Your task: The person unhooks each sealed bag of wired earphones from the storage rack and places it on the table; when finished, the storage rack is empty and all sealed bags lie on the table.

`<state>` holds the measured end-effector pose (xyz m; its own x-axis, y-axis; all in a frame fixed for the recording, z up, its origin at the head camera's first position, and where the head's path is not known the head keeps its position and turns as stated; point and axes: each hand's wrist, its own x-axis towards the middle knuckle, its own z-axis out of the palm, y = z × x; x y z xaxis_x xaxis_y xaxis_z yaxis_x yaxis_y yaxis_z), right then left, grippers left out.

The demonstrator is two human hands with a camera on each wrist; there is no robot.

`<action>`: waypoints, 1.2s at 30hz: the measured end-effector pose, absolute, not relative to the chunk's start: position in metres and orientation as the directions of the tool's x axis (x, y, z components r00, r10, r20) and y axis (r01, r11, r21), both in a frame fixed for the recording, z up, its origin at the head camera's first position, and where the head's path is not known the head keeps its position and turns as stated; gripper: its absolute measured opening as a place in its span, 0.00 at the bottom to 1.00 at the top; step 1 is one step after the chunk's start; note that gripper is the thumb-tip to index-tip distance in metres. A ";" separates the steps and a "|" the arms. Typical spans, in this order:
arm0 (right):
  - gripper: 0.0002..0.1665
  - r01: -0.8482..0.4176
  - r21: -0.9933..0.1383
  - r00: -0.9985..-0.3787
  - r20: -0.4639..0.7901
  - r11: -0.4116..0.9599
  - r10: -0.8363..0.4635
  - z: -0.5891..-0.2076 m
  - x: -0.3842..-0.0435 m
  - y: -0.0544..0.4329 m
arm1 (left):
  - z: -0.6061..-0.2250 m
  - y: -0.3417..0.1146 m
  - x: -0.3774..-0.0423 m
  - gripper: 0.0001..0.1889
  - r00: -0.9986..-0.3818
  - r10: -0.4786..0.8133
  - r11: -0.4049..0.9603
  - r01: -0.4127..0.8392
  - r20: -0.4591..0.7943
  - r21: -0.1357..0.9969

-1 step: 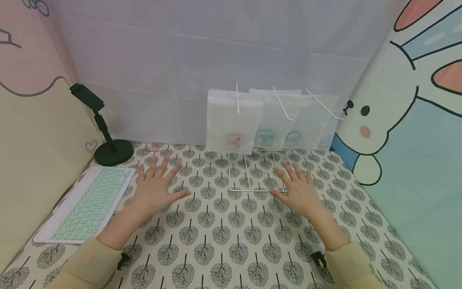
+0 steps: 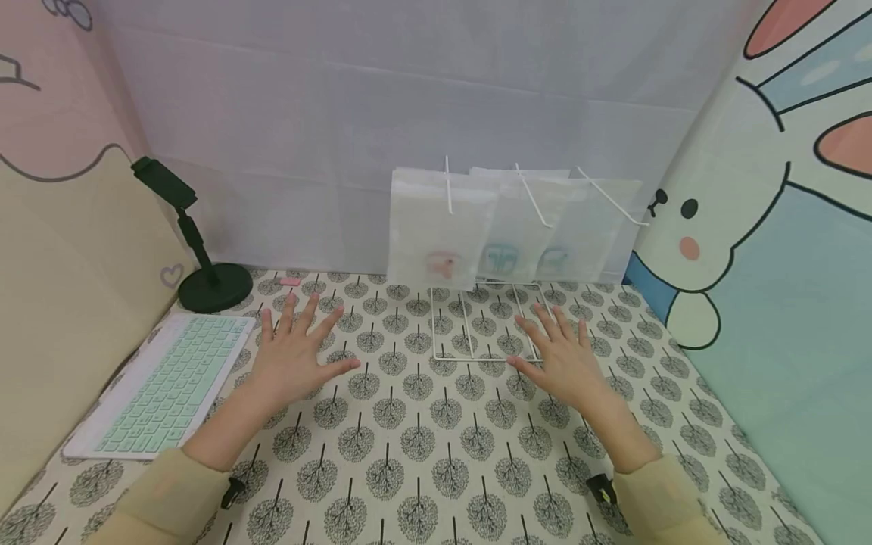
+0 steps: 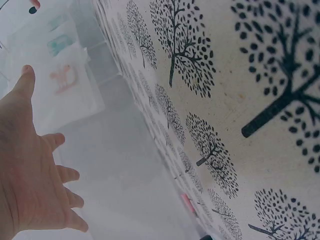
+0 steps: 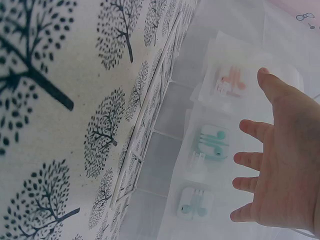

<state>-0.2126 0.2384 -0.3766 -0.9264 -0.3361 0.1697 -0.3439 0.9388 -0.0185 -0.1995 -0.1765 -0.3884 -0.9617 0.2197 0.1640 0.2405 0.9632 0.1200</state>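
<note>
bags (image 2: pixel 507 223) in high head, low wrist views

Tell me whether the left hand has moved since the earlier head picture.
No, not visibly: in the head view, the left hand keeps its place right of the keyboard.

Soft, even light; both wrist views pale and hazy.

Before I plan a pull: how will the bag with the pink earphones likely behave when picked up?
The bag is probably floppy, since it looks thin and translucent. It seems likely light but bottom-weighted: the pink earphones sit low inside it. It may swing if pushed, as it hangs near its top from a white prong.
</note>
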 end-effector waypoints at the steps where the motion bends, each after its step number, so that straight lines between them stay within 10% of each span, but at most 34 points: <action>1: 0.46 -0.344 -0.018 -0.926 0.169 0.939 -0.337 -0.376 -0.213 0.238 | -0.388 -0.177 -0.200 0.47 -0.961 0.219 0.963 0.241 0.169 0.119; 36: 0.46 -0.339 0.004 -0.913 0.238 0.941 -0.330 -0.368 -0.233 0.265 | -0.360 -0.181 -0.231 0.51 -0.944 0.205 0.968 0.234 0.260 0.086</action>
